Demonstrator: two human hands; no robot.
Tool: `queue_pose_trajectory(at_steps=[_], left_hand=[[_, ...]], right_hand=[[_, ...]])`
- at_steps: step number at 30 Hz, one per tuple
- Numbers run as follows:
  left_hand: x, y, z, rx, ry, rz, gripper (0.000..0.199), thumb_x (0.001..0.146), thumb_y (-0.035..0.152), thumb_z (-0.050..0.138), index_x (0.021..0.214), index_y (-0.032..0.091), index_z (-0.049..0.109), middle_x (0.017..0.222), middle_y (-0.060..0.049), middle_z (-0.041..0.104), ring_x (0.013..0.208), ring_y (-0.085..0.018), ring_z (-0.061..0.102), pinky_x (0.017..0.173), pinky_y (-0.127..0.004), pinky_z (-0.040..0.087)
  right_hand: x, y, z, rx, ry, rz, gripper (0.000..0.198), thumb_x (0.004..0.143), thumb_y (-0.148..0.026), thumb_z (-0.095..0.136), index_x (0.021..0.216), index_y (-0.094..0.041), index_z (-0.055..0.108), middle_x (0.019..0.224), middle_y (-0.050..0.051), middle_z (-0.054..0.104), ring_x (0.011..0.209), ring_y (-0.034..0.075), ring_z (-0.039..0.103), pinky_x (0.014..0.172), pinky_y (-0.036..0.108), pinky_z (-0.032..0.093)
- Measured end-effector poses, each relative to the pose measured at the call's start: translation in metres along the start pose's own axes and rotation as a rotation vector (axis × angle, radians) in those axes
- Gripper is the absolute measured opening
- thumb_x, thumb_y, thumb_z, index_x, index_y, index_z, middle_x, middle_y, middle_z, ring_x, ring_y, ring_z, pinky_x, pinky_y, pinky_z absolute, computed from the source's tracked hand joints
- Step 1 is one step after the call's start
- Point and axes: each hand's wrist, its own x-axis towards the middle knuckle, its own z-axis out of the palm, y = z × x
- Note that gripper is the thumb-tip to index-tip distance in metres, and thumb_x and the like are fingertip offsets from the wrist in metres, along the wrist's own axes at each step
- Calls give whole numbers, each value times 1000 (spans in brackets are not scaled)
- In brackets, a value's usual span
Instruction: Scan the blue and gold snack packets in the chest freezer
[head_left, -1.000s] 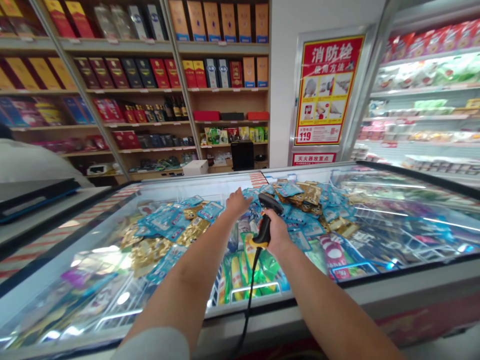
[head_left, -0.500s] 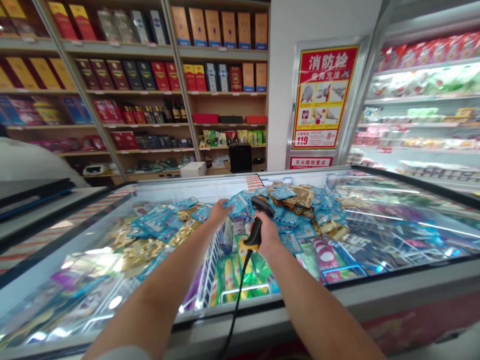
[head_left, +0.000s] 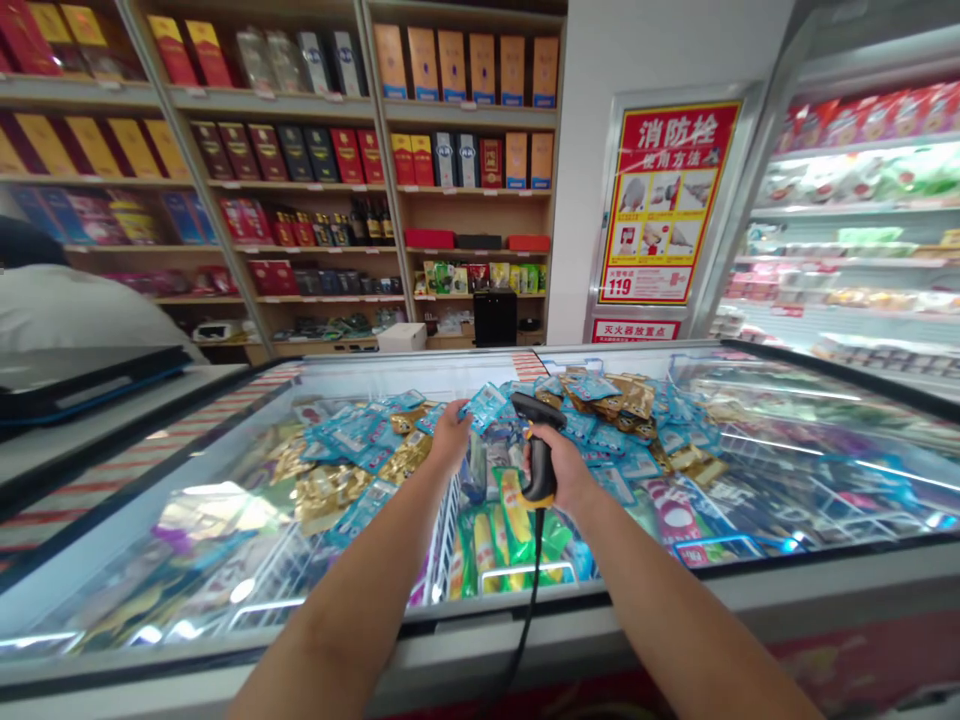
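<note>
My right hand (head_left: 560,465) is wrapped round the grip of a black and yellow barcode scanner (head_left: 539,465), whose cable runs down over the freezer's front edge. Pinched in my left hand (head_left: 451,432) is a blue ice-cream packet (head_left: 486,406), held just left of the scanner's head. Both hands are over an open chest freezer (head_left: 352,375). Blue and gold packets lie in a left heap (head_left: 352,440) and a right heap (head_left: 611,405). Below the scanner, green and yellow corn-like packs (head_left: 491,535) fill a white wire basket (head_left: 442,530).
Glass lids (head_left: 832,440) cover parts of the freezer. At the left, a person in white (head_left: 67,310) is beside a counter with a dark flat device (head_left: 90,385). Shelves of boxes (head_left: 465,115) stand behind, with a red poster (head_left: 664,200) and a refrigerated display (head_left: 870,220) to the right.
The view has swung left, showing more of the person in white. The scanner stands more upright in my right hand; my left hand still holds the blue packet close to it.
</note>
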Motion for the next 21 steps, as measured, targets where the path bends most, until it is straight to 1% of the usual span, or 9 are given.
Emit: queue_pose_trajectory(at_steps=[2, 7, 11, 16, 21], left_hand=[[-1, 2, 1, -77, -16, -25, 40, 72, 28, 59, 109, 15, 62, 83, -3, 66, 68, -15, 59, 64, -27, 46], [-4, 6, 4, -207, -77, -65, 46, 69, 29, 63, 112, 14, 61, 83, -4, 67, 65, -14, 58, 61, -26, 45], [-4, 7, 4, -205, -87, -63, 42, 68, 29, 64, 108, 14, 63, 80, -3, 66, 63, -13, 56, 59, -25, 43], [-4, 5, 4, -171, -71, -32, 37, 70, 26, 63, 105, 14, 66, 77, -3, 66, 62, -14, 56, 58, -25, 43], [-2, 2, 5, -109, -56, -31, 37, 72, 26, 63, 107, 15, 66, 78, -4, 67, 69, -16, 59, 64, -28, 47]], right_hand=[[-1, 0, -1, -11, -2, -11, 19, 73, -35, 62, 69, -17, 57, 52, -1, 58, 41, 10, 50, 39, 21, 40], [-3, -1, 0, -28, 62, -9, 19, 72, -34, 63, 67, -17, 55, 52, 0, 58, 41, 10, 50, 40, 21, 40], [-5, -3, 1, -23, 80, 8, 18, 74, -33, 61, 66, -17, 55, 51, 0, 58, 41, 10, 50, 40, 21, 40], [-7, -4, 1, -22, 62, -6, 17, 73, -33, 61, 68, -18, 55, 51, -1, 58, 41, 11, 50, 40, 21, 40], [-6, -4, 1, -32, 45, -9, 18, 74, -34, 61, 69, -17, 56, 52, 0, 58, 41, 10, 50, 40, 21, 39]])
